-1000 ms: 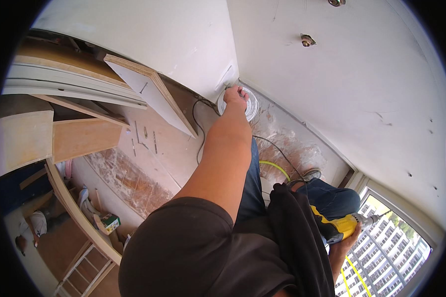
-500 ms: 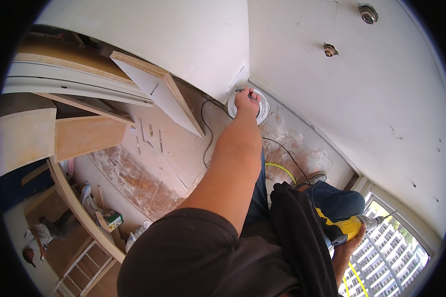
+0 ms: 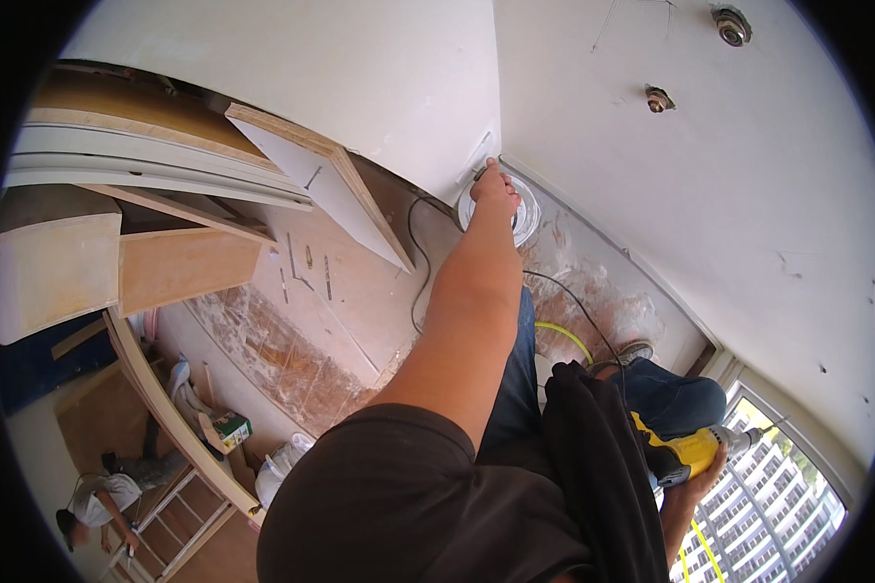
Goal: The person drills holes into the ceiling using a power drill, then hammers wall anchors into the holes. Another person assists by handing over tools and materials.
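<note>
The left hand [image 3: 496, 187] reaches to the far corner, with its fingers curled above the white round object [image 3: 528, 216], which stands on the floor. A small dark thing shows at these fingers, but I cannot tell if the hand is closed on it. The right hand [image 3: 712, 473] is wrapped around the yellow and black power drill [image 3: 688, 453], at the near right, beside the bent knee in blue jeans. Its thin metal bit [image 3: 774, 425] points to the right, in front of the bright window [image 3: 763, 491]. A long black cable [image 3: 585, 316] lies to the right of the left forearm, near a curved yellow hose [image 3: 574, 336]. Farther to the left, several slim metal drill bits [image 3: 328, 278] lie on the dusty floor, beside a leaning white board with raw wooden edges [image 3: 311, 175]. On the wall at the far right are two round brass-coloured pipe fittings [image 3: 658, 99]. At the near left, another person [image 3: 107, 500] is beside a pale metal ladder [image 3: 178, 525].
</note>
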`<state>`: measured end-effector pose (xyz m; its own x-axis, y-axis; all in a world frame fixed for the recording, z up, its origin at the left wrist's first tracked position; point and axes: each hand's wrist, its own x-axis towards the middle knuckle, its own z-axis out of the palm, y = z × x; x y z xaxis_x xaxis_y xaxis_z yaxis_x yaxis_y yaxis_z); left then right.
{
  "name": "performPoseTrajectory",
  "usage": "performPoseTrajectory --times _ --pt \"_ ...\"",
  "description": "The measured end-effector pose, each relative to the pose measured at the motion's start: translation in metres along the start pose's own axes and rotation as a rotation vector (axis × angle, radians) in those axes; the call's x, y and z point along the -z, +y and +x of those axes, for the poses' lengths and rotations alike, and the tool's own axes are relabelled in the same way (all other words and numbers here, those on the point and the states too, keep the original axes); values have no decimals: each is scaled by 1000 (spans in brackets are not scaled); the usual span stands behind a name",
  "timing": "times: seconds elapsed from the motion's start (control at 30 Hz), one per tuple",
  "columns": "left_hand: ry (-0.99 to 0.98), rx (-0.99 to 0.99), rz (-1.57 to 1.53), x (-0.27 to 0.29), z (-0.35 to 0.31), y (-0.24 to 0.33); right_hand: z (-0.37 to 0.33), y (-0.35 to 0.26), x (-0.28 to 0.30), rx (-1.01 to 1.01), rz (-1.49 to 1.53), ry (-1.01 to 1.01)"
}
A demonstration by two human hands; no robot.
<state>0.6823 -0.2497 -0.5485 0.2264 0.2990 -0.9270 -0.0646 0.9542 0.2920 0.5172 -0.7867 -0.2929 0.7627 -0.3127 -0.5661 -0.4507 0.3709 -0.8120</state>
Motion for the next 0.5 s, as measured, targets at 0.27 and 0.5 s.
performPoseTrajectory --times 0.27,0.5 --pt "122 -49 96 -2 -6 2 -1 -2 1 -21 -46 31" --pt "2 -3 41 1 8 8 1 -4 5 -33 -31 24"
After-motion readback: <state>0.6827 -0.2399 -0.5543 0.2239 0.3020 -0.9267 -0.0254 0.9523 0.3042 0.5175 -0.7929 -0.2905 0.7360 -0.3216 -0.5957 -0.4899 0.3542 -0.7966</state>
